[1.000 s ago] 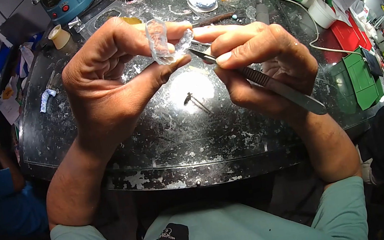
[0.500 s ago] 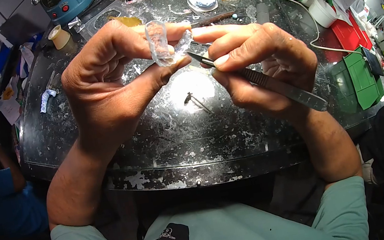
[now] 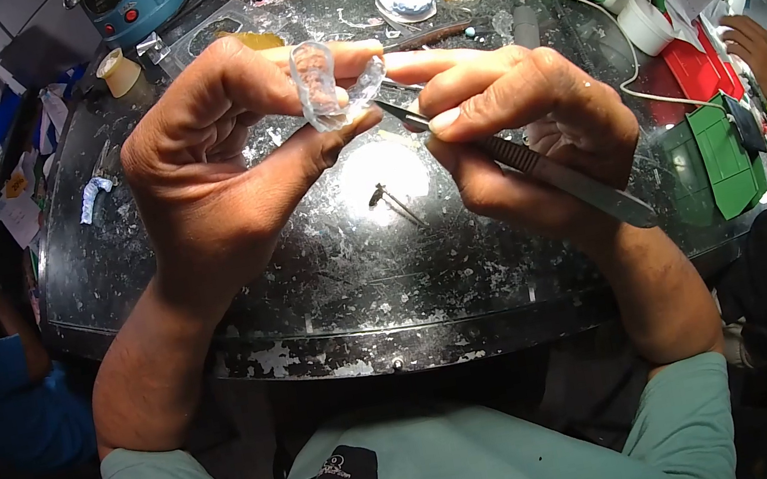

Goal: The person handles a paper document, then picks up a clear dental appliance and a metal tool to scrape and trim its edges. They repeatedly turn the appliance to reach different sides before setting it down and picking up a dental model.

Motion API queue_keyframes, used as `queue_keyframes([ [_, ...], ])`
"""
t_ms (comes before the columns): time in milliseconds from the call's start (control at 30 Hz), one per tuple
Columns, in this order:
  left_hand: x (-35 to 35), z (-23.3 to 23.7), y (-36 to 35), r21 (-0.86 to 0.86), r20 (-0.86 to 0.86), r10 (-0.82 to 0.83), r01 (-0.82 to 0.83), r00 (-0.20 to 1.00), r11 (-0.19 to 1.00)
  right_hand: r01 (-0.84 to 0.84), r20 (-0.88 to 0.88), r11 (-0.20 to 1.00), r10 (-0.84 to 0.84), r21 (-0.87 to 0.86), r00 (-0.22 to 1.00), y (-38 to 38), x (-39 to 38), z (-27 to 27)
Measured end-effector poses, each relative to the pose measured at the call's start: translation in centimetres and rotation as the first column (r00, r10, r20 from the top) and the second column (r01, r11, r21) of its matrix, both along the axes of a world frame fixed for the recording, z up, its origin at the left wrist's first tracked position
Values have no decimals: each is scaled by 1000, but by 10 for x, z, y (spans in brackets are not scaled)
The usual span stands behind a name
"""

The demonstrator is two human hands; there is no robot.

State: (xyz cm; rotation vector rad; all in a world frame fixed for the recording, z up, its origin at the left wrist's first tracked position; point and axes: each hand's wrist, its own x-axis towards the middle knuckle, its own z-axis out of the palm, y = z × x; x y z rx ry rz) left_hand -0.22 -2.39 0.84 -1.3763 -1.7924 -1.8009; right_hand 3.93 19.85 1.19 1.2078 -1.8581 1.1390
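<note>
Above the middle of a dark speckled desk [image 3: 329, 279], a worker's left hand [image 3: 209, 167] pinches a clear dental tray [image 3: 328, 86] between thumb and fingertips. The right hand [image 3: 527, 124] grips a scalpel [image 3: 546, 177] like a pen, its blade tip touching the tray's lower right edge. A small bit [image 3: 387, 200] lies on the desk beneath the hands. Green boxes [image 3: 720, 158] sit at the right edge, near another person's hand [image 3: 762, 44]. A blue machine [image 3: 136, 2] stands at the far left corner.
</note>
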Motion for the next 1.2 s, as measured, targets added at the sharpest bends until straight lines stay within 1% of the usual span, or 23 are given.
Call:
queue_keyframes([
  [233, 1, -1, 0, 2, -7, -3, 3, 1000, 1000, -58, 85, 998, 58, -5, 995, 3, 2, 2],
  [400, 2, -2, 0, 11, 9, -6, 6, 1000, 1000, -79, 194, 995, 90, -61, 977, 3, 3, -2],
  [633, 3, -1, 0, 11, 5, 9, -9, 1000, 1000, -84, 204, 995, 94, -58, 974, 4, 4, -1],
  [833, 3, -3, 2, 45, 87, -25, 21, 996, 999, -87, 226, 993, 104, -85, 969, 3, 5, -3],
  [900, 3, -4, 2, 59, 102, -33, 27, 994, 998, -88, 264, 985, 125, -148, 956, 2, 7, -5],
  [933, 4, -3, 2, 60, 102, -33, 27, 994, 998, -89, 264, 985, 126, -147, 956, 1, 7, -6],
  [1033, 5, -2, 2, 59, 92, -28, 23, 995, 998, -90, 251, 984, 127, -154, 960, -1, 7, -6],
  [1100, 5, -2, 2, 69, 72, -24, 19, 997, 997, -128, 227, 974, 169, -185, 959, -1, 6, -6],
  [1200, 5, -1, 3, 60, 55, -34, 31, 998, 998, -131, 177, 980, 157, -147, 972, 1, 4, -6],
])
